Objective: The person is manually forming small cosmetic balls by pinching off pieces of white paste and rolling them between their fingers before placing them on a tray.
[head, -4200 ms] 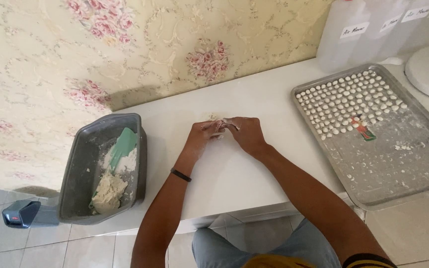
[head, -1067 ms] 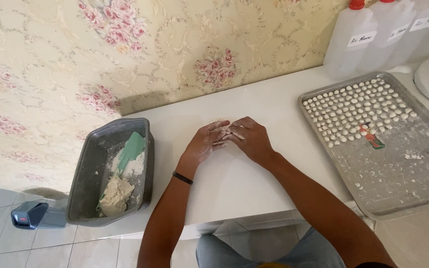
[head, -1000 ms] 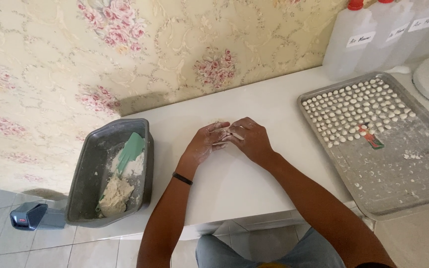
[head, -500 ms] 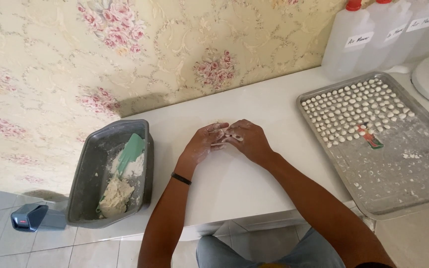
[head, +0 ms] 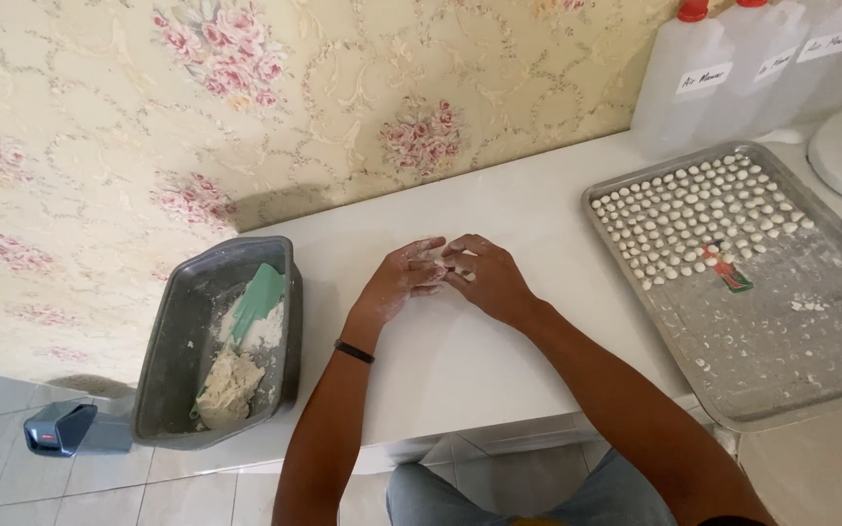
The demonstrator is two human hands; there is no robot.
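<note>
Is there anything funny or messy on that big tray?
Yes. A small red and green figure-like thing lies on the metal tray beside the rows of little dough balls, unlike everything around it. White flour is scattered over the bare part.

Cream wallpaper [head: 343, 107] with pink rose clusters fills the far side, above a long white surface [head: 538, 205]; pale floor tiles [head: 12, 487] show near left, in soft even daylight
</note>
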